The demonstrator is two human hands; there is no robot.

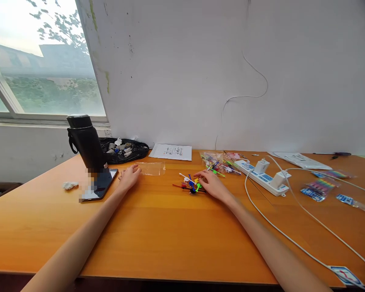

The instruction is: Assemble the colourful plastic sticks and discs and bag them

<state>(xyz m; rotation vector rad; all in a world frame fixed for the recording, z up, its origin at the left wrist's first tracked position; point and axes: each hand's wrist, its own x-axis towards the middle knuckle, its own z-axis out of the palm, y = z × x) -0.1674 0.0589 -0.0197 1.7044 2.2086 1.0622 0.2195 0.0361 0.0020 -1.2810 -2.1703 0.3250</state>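
Orange wood-grain table (170,227) set against a stained white wall (231,61), window (33,61) at left showing trees and a roof. Left hand (129,177) lies flat on the table, fingers loosely together, holding nothing, tips just beside a clear empty plastic bag (152,168). Right hand (211,183) rests palm down over a small heap of multicoloured plastic sticks (191,184) at table centre; fingers curled onto the sticks' right edge, cannot tell if any stick is actually pinched. Behind that hand: a clear packet of more coloured sticks (219,163). Left of the left hand: a dark smartphone (99,185) lying flat, a tall black flask with strap (86,142) standing behind it, a black pouch of small white parts (124,149) against the wall, and a crumpled white scrap (69,185) further left. A printed white sheet (171,151) lies near the wall. Right side: a white power strip (263,176) with two chargers plugged in, white cables (292,235) trailing across the table toward the near edge, several small packets of coloured items (318,188), a flat white envelope (301,160).
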